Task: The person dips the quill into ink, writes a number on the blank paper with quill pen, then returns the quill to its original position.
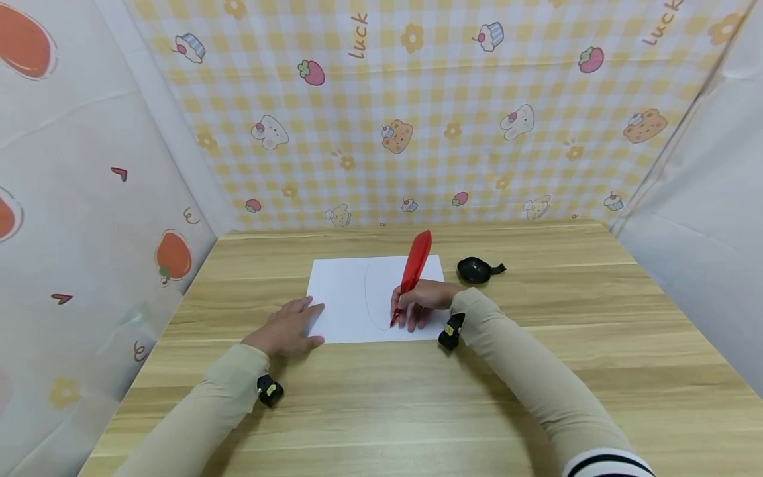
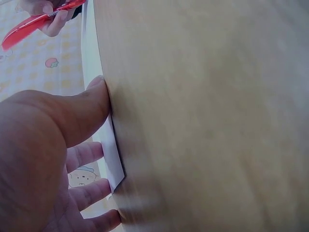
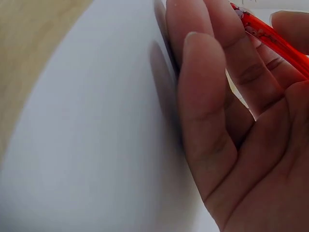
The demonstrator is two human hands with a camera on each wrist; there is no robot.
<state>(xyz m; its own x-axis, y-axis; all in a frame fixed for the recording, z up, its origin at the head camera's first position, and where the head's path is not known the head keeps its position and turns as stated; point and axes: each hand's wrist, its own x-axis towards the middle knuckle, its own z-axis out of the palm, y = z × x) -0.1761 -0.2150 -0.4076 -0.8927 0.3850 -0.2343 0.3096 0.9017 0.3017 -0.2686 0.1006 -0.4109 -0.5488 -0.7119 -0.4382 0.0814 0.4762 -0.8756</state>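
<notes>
A white sheet of paper lies on the wooden table, carrying a thin curved line that runs down and bends right. My right hand pinches a red feather pen, its tip on the paper at the line's lower end. In the right wrist view the pen's red barrel sits between thumb and fingers, with the little-finger side of the hand along the sheet. My left hand rests with spread fingers on the paper's left edge; the left wrist view shows its thumb along the near edge.
To the right of the paper lies a small round black object with a short tail. Behind the wooden table hangs a yellow checked cloth, with pale cloth on both sides. Each wrist wears a small black device.
</notes>
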